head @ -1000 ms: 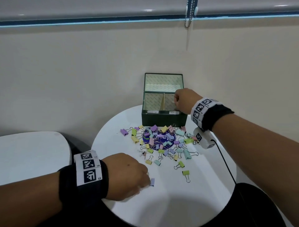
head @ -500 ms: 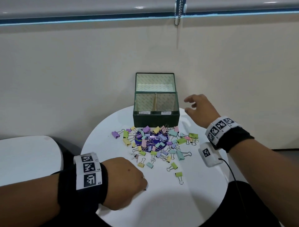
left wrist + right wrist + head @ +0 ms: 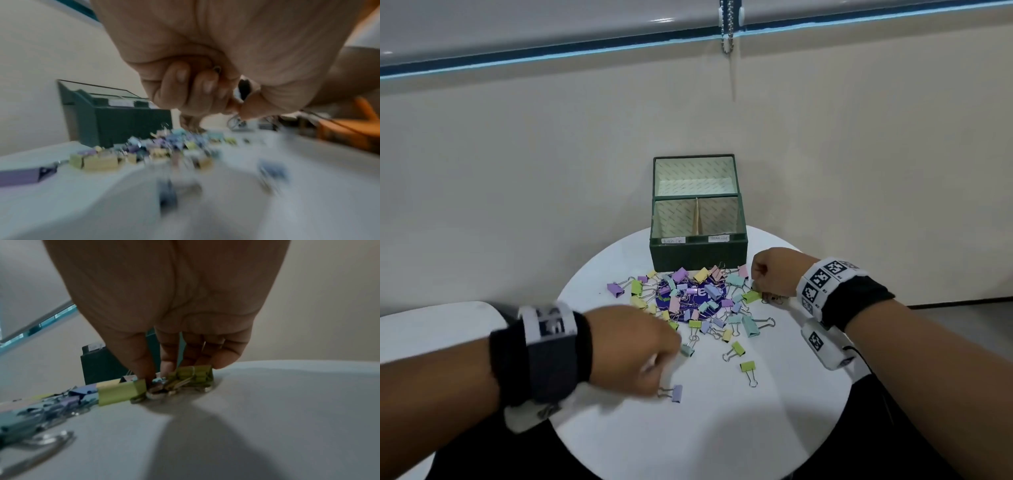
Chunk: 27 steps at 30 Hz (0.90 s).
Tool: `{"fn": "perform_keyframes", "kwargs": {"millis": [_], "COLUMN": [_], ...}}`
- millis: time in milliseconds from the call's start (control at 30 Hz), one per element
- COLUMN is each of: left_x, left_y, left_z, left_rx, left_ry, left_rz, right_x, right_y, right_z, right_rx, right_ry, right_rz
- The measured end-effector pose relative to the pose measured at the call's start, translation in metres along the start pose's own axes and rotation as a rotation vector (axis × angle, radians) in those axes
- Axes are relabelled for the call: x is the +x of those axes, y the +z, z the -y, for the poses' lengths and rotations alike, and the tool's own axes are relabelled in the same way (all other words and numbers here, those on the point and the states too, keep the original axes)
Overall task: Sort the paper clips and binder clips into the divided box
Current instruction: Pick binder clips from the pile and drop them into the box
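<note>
A dark green divided box (image 3: 698, 255) stands open at the table's far edge, with two labelled compartments. Pastel binder clips (image 3: 698, 301) lie heaped in front of it, and a lavender one (image 3: 676, 393) lies apart near the front. My left hand (image 3: 664, 359) hovers blurred above the pile's near left. In the left wrist view its fingers (image 3: 180, 84) are curled, and thumb and forefinger seem to pinch a small wire paper clip (image 3: 236, 121). My right hand (image 3: 760, 284) is down on the pile's right edge. There its thumb and forefinger (image 3: 168, 366) pinch a small silvery paper clip (image 3: 156, 385) between two green binder clips (image 3: 193, 374).
The clips sit on a small round white table (image 3: 722, 428) against a beige wall. A second white table (image 3: 431, 335) stands lower left. A purple disc (image 3: 664, 301) lies under the heap. A cable (image 3: 861, 358) runs off the table's right edge.
My right hand left the box's right compartment, swung out to the right and dropped onto the pile's right edge. My left hand rose from beside the lavender clip and moved forward.
</note>
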<state>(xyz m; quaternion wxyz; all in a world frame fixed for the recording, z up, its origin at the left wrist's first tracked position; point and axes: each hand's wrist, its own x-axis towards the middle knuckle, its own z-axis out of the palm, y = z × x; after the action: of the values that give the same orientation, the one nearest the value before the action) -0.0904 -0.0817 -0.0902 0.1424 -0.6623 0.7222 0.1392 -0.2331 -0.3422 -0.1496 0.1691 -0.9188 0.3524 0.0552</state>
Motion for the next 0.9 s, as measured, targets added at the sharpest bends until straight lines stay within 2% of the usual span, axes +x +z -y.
{"fn": "perform_keyframes", "kwargs": {"millis": [67, 167, 267, 433, 500, 600, 767, 900], "left_x": [0.023, 0.059, 0.101, 0.148, 0.159, 0.166, 0.144, 0.106], "left_y": [-0.023, -0.06, -0.09, -0.102, -0.102, -0.102, -0.105, -0.095], "left_z": [0.013, 0.025, 0.031, 0.037, 0.039, 0.041, 0.047, 0.065], "left_rx": [-0.108, -0.433, -0.572, -0.576, -0.709, -1.021, -1.234, -1.028], "left_ry": [-0.026, -0.202, -0.294, -0.449, -0.482, -0.474, -0.388, -0.354], "left_rz": [-0.185, -0.309, -0.462, -0.443, -0.439, -0.452, -0.468, -0.574], "right_x": [-0.001, -0.006, -0.01, -0.014, -0.015, -0.015, -0.017, -0.014], "right_y": [0.001, 0.003, 0.004, 0.001, 0.0, -0.003, -0.009, -0.005], "right_z": [0.003, 0.01, 0.017, 0.017, 0.018, 0.019, 0.014, 0.009], "right_rx": [0.014, 0.071, 0.046, 0.13, 0.17, 0.197, 0.239, 0.279], "right_ry": [0.008, 0.033, 0.011, 0.014, 0.015, -0.013, -0.022, -0.053], "right_rz": [-0.007, -0.009, -0.014, -0.023, -0.031, -0.094, -0.194, -0.24]}}
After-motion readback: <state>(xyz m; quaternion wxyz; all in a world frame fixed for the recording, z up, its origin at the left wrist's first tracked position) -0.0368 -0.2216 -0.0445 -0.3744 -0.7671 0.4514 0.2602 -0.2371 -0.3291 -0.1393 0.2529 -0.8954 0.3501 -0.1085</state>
